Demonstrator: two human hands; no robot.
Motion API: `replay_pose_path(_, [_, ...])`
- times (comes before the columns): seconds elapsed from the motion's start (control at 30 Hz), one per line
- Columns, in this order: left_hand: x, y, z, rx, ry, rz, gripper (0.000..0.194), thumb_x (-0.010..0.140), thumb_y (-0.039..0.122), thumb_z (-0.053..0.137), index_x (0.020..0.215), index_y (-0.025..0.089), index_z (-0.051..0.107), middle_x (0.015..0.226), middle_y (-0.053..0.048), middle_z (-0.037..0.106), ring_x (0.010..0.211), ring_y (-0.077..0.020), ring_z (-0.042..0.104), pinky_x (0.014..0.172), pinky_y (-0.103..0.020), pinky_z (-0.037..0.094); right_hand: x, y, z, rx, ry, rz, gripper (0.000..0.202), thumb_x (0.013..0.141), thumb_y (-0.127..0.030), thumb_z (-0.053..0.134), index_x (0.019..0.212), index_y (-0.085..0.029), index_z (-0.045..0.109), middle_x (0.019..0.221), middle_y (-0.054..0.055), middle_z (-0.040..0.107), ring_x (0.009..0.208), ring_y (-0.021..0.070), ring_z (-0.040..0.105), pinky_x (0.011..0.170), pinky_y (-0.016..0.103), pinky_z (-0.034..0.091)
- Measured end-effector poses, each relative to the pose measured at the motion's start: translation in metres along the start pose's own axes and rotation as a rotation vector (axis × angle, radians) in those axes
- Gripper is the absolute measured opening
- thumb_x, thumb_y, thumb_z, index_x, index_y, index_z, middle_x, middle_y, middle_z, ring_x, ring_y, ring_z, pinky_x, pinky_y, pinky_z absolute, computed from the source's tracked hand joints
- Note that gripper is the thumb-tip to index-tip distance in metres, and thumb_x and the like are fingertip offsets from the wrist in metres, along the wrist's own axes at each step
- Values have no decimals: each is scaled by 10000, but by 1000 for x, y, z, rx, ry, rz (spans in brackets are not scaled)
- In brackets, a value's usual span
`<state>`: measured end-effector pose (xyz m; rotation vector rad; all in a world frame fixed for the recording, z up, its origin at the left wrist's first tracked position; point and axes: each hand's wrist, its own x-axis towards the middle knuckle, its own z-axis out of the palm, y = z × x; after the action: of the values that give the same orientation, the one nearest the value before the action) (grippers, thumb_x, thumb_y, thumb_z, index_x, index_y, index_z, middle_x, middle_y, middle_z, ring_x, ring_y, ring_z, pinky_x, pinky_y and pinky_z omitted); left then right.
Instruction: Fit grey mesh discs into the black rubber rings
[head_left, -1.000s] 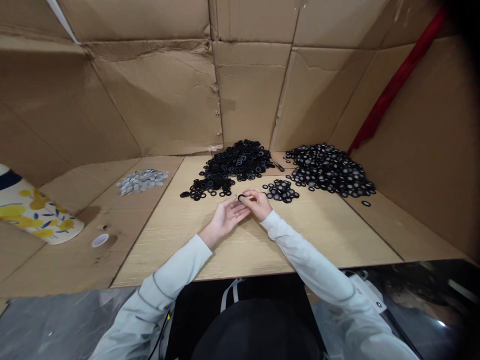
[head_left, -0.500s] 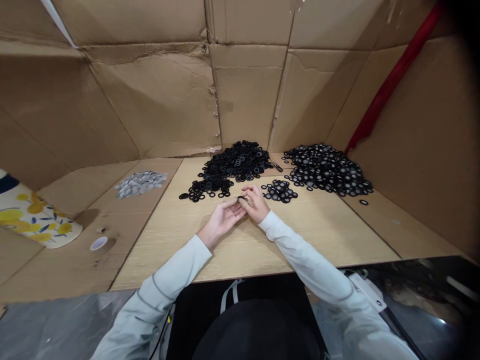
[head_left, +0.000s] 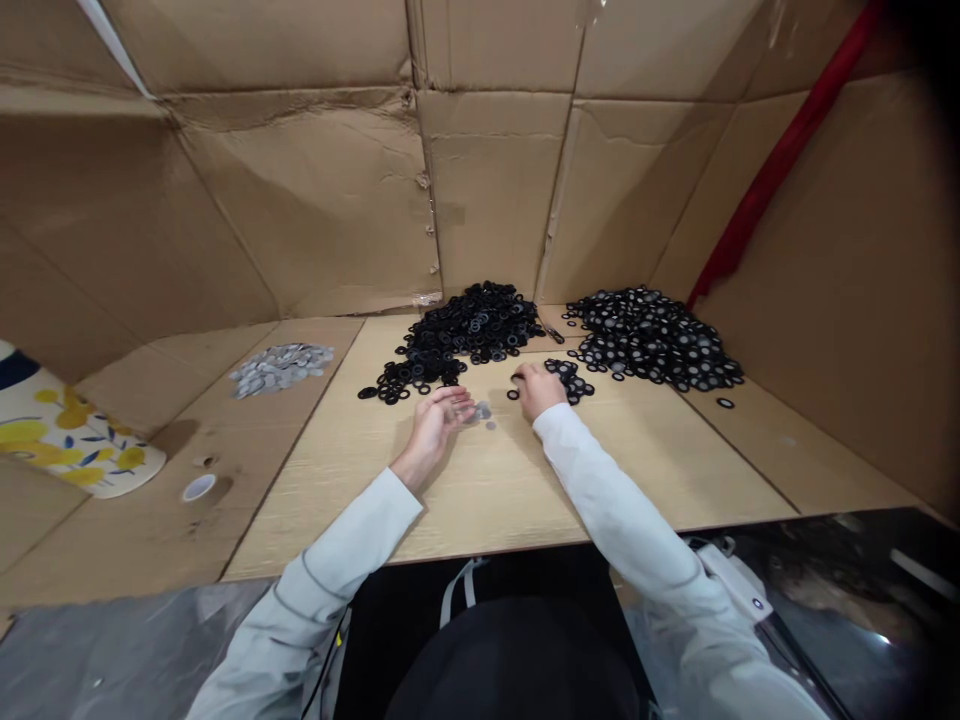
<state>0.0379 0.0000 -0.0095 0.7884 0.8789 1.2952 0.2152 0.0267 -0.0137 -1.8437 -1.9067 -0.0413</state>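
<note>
Now, here we are above the pale worktop (head_left: pixel 480 515), and both hands are in play around its middle. The right hand (head_left: pixel 540 392) is palm down, fingertips low, with a dark ring (head_left: pixel 517 378) right at them; whether thumb and fingers are clamped on it, I can't tell, it's too small. Just beside those fingertips another ring (head_left: pixel 513 395) lies flat on the worktop, and beyond the knuckles sits a small cluster of filled rings (head_left: pixel 574 384).

Over to the left hand (head_left: pixel 436 425): palm turned up, fingers loosely bent, and I can't tell whether they close on anything. Just off its fingertips, a few grey discs (head_left: pixel 482 411) lie on the worktop.

Towards the far edge, a big heap of black rings (head_left: pixel 480 325) trails out towards the left hand. At the far right corner it's a wide pile of rings with grey centres (head_left: pixel 649 340), spilling past the right edge, one lone ring (head_left: pixel 724 403) well out on the cardboard. And past the left edge, near the far left corner, there's a heap of grey discs (head_left: pixel 279 370) on cardboard too.
</note>
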Motion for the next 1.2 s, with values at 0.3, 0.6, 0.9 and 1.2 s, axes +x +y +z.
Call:
replay_pose_path(0.3, [-3, 6, -5, 10, 104, 83, 187, 499, 44, 354, 412, 169, 246, 390, 68, 201, 318, -26, 188, 354, -166, 101, 15, 47, 11, 23, 65, 81, 140, 727, -124, 552, 772, -210, 653, 834, 96, 607, 843, 234, 534, 682, 326, 405])
replay_pose_path(0.6, [-6, 6, -3, 83, 73, 69, 155, 470, 70, 352, 398, 174, 261, 379, 58, 225, 328, -40, 190, 370, -186, 84, 1, 11, 23, 212, -8, -274, 176, 791, -189, 523, 859, -157, 682, 854, 87, 603, 861, 197, 541, 815, 321, 422])
replay_pose_path(0.9, [-4, 7, -4, 104, 140, 133, 155, 447, 17, 336, 363, 147, 322, 360, 56, 234, 332, -33, 199, 367, -169, 105, -12, -13, 35, 163, -185, -368, 151, 775, -176, 569, 880, -169, 678, 873, 88, 638, 856, 187, 566, 822, 316, 418])
replay_pose_path(1.2, [1, 10, -9, 39, 211, 160, 163, 481, 47, 355, 401, 163, 274, 389, 63, 223, 325, -29, 204, 358, -169, 118, -12, -14, 37, 346, -169, -268, 80, 692, -124, 634, 749, -176, 653, 717, 18, 642, 644, 122, 561, 645, 238, 423])
